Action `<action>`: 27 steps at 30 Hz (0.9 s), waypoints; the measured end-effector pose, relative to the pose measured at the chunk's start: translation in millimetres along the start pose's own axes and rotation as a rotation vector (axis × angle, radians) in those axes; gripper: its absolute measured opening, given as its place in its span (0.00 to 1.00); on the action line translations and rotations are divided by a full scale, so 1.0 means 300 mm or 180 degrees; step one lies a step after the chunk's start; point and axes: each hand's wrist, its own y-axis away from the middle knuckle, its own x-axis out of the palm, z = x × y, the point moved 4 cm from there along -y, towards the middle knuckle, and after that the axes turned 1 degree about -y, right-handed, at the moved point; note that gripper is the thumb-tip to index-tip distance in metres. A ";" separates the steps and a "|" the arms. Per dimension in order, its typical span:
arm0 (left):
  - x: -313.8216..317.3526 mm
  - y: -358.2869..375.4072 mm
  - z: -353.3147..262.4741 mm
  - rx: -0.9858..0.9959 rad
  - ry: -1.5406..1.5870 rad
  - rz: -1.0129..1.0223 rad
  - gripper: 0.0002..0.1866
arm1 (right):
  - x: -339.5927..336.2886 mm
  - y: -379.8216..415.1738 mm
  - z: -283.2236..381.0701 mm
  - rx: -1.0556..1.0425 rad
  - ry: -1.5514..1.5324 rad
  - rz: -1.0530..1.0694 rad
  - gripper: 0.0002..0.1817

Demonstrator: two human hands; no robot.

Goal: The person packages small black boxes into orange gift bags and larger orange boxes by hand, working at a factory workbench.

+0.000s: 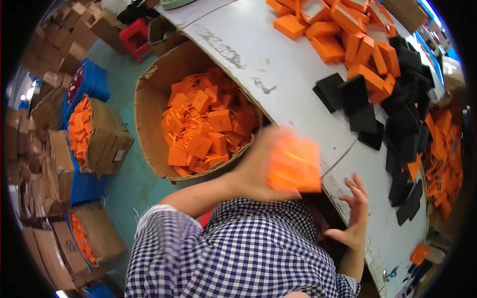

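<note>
My left hand (pixel 258 166) is wrapped round a small orange box (pixel 297 164), held up in front of my chest near the table's edge; both are smeared by motion. Over the table's near edge, my right hand (pixel 354 216) is open, fingers spread and curved, holding nothing. Below and left of the held box stands a large cardboard carton (pixel 149 119) filled with similar orange boxes (pixel 201 144). On the white table (pixel 293 99), a heap of orange boxes (pixel 343 30) lies at the far side, beside a scattered pile of flat black pieces (pixel 367 107).
On the floor at left are smaller cartons (pixel 109 136) of orange boxes, blue crates (pixel 92 84), and a red stool (pixel 135 39). More orange boxes (pixel 444 154) sit beyond the table's right side. Scissors-like blue-handled tools (pixel 391 274) lie at the table's lower right.
</note>
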 end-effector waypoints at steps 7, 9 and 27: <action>-0.230 0.615 0.651 -0.1861 -0.2576 -0.0693 0.49 | -0.088 0.032 -0.152 0.0446 0.0814 -0.0625 0.37; -0.118 0.709 0.774 -0.1869 -0.1949 0.0258 0.42 | -0.050 0.016 -0.099 0.0294 0.1551 -0.0469 0.33; -0.633 -0.414 0.666 -0.0278 -0.1835 -0.1162 0.34 | -0.708 0.410 -0.147 0.0689 0.3577 -0.3589 0.42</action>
